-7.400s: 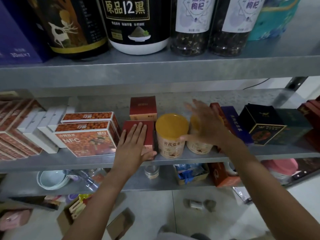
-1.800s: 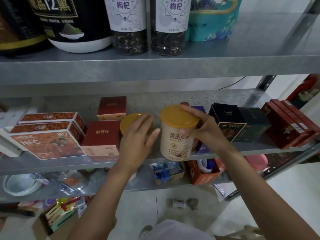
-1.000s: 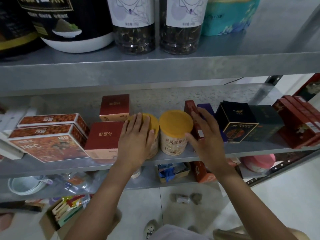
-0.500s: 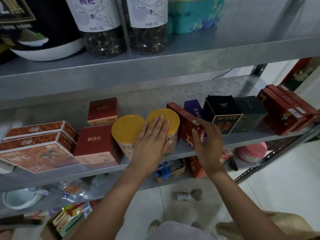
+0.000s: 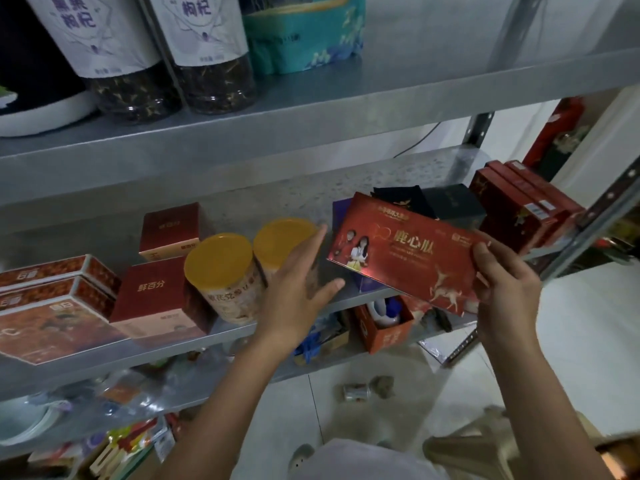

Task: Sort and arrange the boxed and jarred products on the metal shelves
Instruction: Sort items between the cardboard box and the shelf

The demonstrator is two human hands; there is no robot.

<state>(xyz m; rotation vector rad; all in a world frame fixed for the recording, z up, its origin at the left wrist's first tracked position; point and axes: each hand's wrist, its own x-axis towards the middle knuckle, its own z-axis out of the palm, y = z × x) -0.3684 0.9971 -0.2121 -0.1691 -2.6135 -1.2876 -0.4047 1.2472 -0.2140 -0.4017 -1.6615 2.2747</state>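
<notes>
At the middle shelf, mid-section: the right hand grips the flat red box by its right end, thumb on the printed face and the other fingers behind. The box looks lifted clear of the shelf, in front of it, face toward the camera, long axis sloping down to the right. The left hand is open, fingers straight and together, thumb out, lying along the right side of the yellow-lidded jar. Can't tell if it actually touches. The box's left end is just beside those fingertips, apart from them. The second yellow-lidded jar sits touching or nearly touching the first, with a maroon box further left. The step looks like re-slotting the red box. A one-end grip on a long thin carton gives poor control, so I'd bring the left hand under the free end before moving it. Pick the slot first: the gap between the jar and the purple box is tight, and the dark boxes sit right behind. Level the box, feed it in edge-first and parallel to its neighbours, and don't sweep the free corner into the jar. The red boxes at far right look like the matching group, so it may belong there.
</notes>
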